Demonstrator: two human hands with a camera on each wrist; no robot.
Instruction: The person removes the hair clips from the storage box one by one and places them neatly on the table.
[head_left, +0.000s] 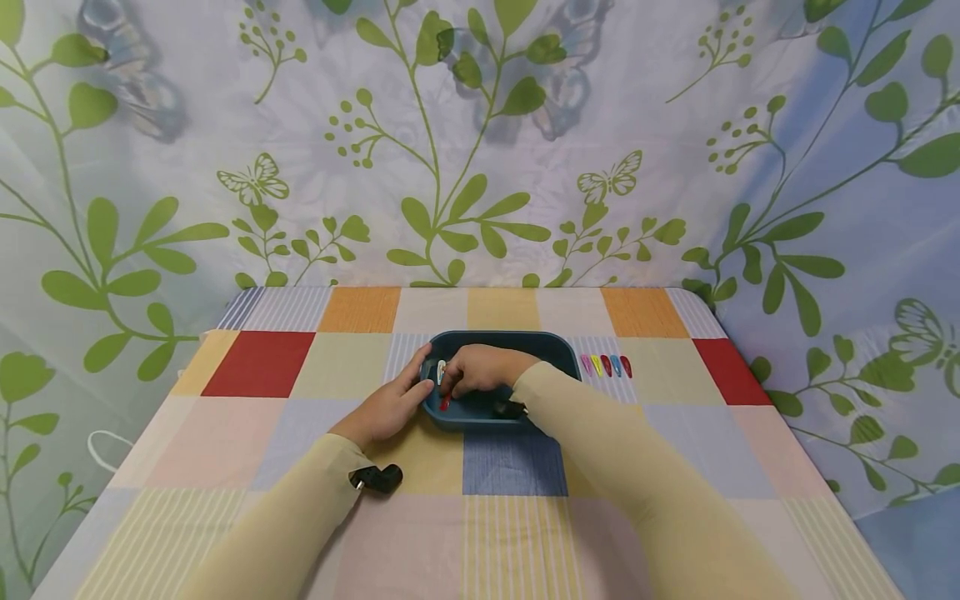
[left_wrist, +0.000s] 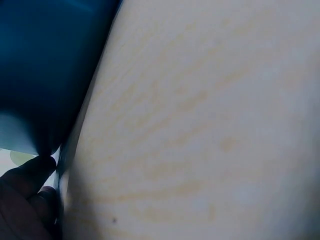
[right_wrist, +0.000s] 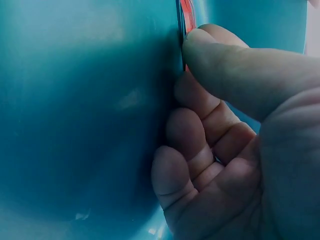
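A dark teal tray (head_left: 498, 425) stands on the table in the head view. Inside it my right hand (head_left: 480, 368) bends over the bottom, and in the right wrist view thumb and forefinger pinch a red hair clip (right_wrist: 188, 15). That red clip (head_left: 445, 402) shows below the fingers in the head view. A white hair clip (head_left: 441, 372) lies at the tray's left end, beside the right fingers. Against the tray's left outer side rests my left hand (head_left: 386, 408), its fingers fairly straight; the left wrist view shows its fingertips (left_wrist: 42, 167) touching the tray's corner.
Right of the tray, several hair clips lie in a row: pink (head_left: 587, 364), yellow (head_left: 597, 365), red (head_left: 607, 365), blue (head_left: 617, 365) and another red. A patchwork tablecloth (head_left: 517, 467) covers the table, and a leaf-patterned curtain (head_left: 315, 125) hangs behind.
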